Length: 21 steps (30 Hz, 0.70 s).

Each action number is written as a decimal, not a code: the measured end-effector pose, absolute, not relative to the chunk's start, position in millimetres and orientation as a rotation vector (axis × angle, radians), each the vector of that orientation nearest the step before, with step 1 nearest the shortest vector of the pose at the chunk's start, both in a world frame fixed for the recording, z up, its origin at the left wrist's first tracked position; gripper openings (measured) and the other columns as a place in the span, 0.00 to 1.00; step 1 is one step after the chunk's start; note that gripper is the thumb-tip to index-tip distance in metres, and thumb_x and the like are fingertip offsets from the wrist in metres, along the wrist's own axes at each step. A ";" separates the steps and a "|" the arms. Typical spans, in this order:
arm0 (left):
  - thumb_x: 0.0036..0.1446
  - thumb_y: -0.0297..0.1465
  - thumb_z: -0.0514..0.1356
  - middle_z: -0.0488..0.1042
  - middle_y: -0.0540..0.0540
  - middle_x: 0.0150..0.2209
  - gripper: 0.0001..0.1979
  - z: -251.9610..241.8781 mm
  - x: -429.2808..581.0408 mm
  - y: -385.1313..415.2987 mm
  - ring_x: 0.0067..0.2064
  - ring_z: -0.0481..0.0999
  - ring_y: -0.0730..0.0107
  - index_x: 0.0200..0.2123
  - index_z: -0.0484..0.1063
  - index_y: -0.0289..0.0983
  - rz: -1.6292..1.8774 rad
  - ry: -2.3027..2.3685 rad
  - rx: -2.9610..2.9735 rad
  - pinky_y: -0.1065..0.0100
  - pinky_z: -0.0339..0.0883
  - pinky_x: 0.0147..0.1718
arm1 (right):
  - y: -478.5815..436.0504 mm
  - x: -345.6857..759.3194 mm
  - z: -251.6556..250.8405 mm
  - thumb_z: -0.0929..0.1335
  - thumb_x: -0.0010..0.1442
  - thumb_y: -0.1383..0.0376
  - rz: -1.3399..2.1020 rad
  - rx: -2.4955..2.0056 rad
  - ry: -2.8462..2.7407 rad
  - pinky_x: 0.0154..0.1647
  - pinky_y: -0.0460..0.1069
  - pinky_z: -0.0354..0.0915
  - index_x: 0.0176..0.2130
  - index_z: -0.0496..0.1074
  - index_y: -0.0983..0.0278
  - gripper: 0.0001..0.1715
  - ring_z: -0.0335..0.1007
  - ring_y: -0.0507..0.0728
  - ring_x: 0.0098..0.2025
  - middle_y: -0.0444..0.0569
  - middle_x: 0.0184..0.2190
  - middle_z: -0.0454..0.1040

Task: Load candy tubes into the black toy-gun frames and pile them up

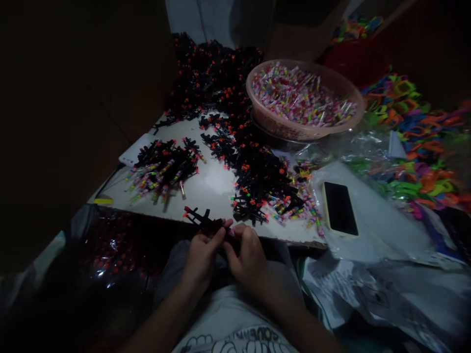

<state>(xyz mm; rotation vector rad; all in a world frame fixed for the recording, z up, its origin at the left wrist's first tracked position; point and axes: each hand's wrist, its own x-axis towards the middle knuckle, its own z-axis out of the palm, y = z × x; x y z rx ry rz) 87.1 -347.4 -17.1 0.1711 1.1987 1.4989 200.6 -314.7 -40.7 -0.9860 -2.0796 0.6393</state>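
Note:
My left hand point(201, 252) is closed on a black toy gun point(200, 216) with a red tip, holding it over the table's front edge with the tip toward the left. Close beside it, my right hand point(249, 254) pinches a small pink piece point(231, 232) at the toy gun's rear end. Fingers hide most of that piece. On the table point(213, 179) ahead lies a pile of black toy guns point(257, 171) with orange tips. To the left is a smaller heap of toy guns with colourful candy tubes point(164, 169) on them.
A pink basin point(305, 128) full of small wrapped candy tubes stands at the back right. Loose candy tubes point(294, 211) lie near a phone point(340, 208) on plastic bags. Bright plastic pieces point(415, 132) spread at far right. A white power strip point(136, 152) sits left.

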 end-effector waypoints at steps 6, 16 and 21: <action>0.43 0.35 0.70 0.79 0.42 0.41 0.25 -15.3 97.8 -342.0 0.43 0.78 0.64 0.47 0.73 0.35 1.405 1.141 0.159 0.67 0.68 0.47 | -307.2 208.7 -44.0 0.60 0.62 0.66 0.437 -1.047 -2.154 0.28 0.51 0.59 0.32 0.60 0.61 0.06 0.62 0.57 0.26 0.47 0.23 0.66; 0.48 0.45 0.64 0.77 0.43 0.34 0.32 -1.2 10.7 -291.4 0.30 0.76 0.63 0.53 0.68 0.34 1.396 1.805 0.990 0.61 0.70 0.36 | -266.7 278.3 -39.9 0.66 0.60 0.57 0.267 -1.432 -2.179 0.43 0.56 0.58 0.48 0.66 0.62 0.18 0.65 0.63 0.44 0.54 0.42 0.70; 0.56 0.43 0.57 0.71 0.35 0.48 0.28 29.6 -62.1 -260.9 0.49 0.71 0.48 0.57 0.67 0.37 1.109 2.558 1.508 0.51 0.62 0.50 | -258.9 304.5 -50.4 0.66 0.60 0.60 -0.002 -1.617 -2.288 0.40 0.55 0.55 0.41 0.70 0.61 0.10 0.63 0.64 0.42 0.54 0.41 0.69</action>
